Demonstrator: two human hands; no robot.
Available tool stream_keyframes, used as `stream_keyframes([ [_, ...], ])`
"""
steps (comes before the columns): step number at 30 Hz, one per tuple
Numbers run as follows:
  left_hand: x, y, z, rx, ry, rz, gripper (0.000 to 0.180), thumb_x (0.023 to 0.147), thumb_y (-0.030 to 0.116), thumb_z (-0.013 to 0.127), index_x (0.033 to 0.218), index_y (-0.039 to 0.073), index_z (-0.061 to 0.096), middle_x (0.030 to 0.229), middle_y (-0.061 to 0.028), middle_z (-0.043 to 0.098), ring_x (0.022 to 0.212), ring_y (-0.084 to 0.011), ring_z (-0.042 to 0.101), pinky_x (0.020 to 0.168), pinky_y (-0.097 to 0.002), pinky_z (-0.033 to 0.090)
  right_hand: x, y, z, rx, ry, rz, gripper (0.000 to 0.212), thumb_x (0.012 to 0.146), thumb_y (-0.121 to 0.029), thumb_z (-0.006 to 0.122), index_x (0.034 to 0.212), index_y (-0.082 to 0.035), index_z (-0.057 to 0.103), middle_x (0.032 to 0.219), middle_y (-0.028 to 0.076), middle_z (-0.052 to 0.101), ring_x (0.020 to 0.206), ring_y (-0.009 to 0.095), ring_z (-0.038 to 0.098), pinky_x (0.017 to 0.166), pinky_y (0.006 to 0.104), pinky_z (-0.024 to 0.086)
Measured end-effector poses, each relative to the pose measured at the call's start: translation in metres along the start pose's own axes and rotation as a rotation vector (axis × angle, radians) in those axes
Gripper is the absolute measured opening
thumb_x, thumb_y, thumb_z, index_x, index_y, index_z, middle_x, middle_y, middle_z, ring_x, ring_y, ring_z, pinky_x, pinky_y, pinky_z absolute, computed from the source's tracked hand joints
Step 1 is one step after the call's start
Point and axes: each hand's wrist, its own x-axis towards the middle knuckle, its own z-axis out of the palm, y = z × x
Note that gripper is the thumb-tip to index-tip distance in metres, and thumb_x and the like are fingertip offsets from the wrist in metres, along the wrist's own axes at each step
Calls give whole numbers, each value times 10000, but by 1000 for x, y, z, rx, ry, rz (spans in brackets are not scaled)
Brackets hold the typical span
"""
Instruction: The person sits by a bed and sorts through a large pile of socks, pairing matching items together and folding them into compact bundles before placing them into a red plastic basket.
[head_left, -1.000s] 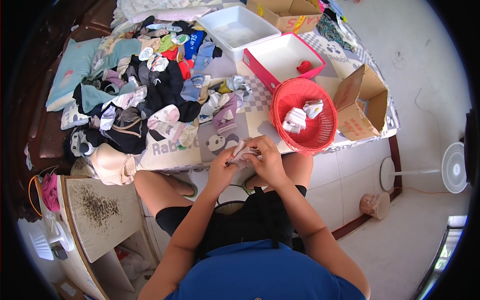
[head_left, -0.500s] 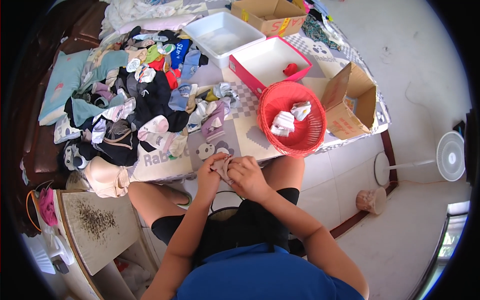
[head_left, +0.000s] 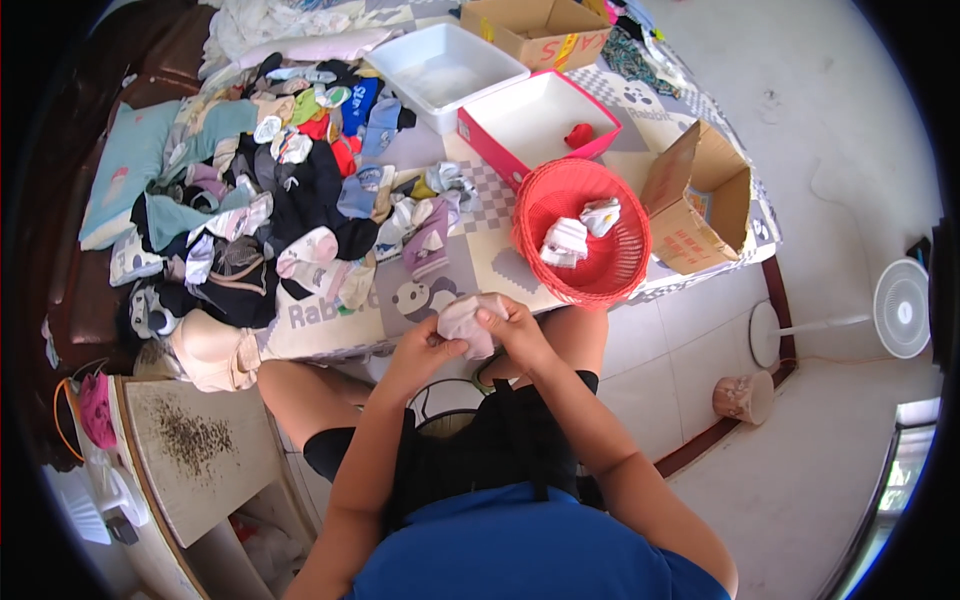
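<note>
Between my hands, above my lap and just off the bed's front edge, is a pale pink sock (head_left: 470,322), bunched into a rounded bundle. My left hand (head_left: 428,345) pinches its lower left side. On the upper right, my right hand (head_left: 520,330) grips it with the thumb lying across the top. A red woven basket (head_left: 532,235) stands on the bed at the right, with two white folded socks (head_left: 566,243) inside. To the left spreads a large heap of mixed socks and small garments (head_left: 310,200).
Behind the basket are a pink-rimmed white box (head_left: 490,150) with a red bundle inside, a white plastic tub (head_left: 440,115) and a cardboard box (head_left: 565,48). Another open cardboard box (head_left: 680,220) sits right of the basket. A beige bra (head_left: 215,350) lies at the bed's front left corner.
The sock has turned from a narrow crumpled shape into a wider, rounded bundle with a paler side showing. My hands have moved slightly apart, the right one outward.
</note>
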Motion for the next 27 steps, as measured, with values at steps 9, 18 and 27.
stream_keyframes([
  [9,4,1,6,-307,-47,98,504,784,200,715,1198,19,494,1081,-35,574,994,-129,534,860,-271,426,-11,-7,7,127,-5,310,463,866,-238,635,1263,-54,483,1145,66,577,1011,169,560,884,300,433],
  [18,9,4,16,-442,-78,167,433,776,200,696,1107,-1,502,1032,-48,579,970,-130,545,854,-277,429,-16,-7,6,282,-149,374,497,798,-131,655,1248,-20,476,1149,88,571,1050,210,557,907,338,434],
  [27,15,-10,15,-631,27,147,287,790,39,641,1065,12,564,1082,-63,600,995,-158,563,923,-313,407,1,10,-3,453,48,357,421,761,-137,664,1158,-55,555,1060,57,634,977,197,607,870,344,471],
])
